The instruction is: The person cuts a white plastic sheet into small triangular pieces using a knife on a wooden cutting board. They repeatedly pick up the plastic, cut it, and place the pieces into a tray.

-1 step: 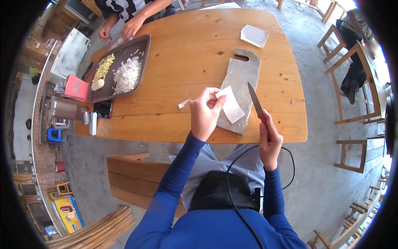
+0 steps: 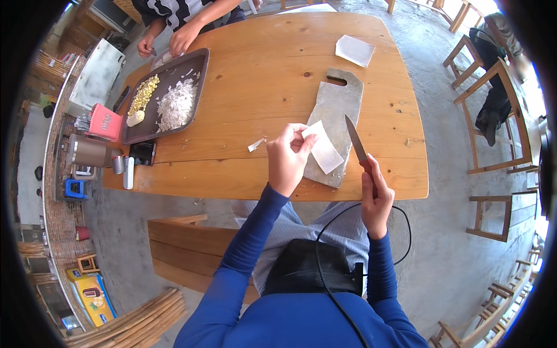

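Note:
My left hand (image 2: 289, 152) is closed on a thin white rectangular sheet (image 2: 324, 151), held over a worn grey board with a slot handle (image 2: 340, 105). My right hand (image 2: 376, 192) grips the wooden handle of a knife (image 2: 354, 137), its blade pointing up and away over the board's right edge. A small white scrap (image 2: 255, 145) lies left of my left hand on the wooden table (image 2: 255, 69). Another white sheet (image 2: 354, 50) rests beyond the board.
At left are a brown tray (image 2: 198, 87) with chopped yellow and white pieces, a pink holder (image 2: 104, 120), a metal mug (image 2: 90, 149) and a phone (image 2: 142, 152). A co-worker's hands (image 2: 183, 39) are behind the tray. A wooden bench (image 2: 191, 246) is below; stools (image 2: 464, 61) stand right.

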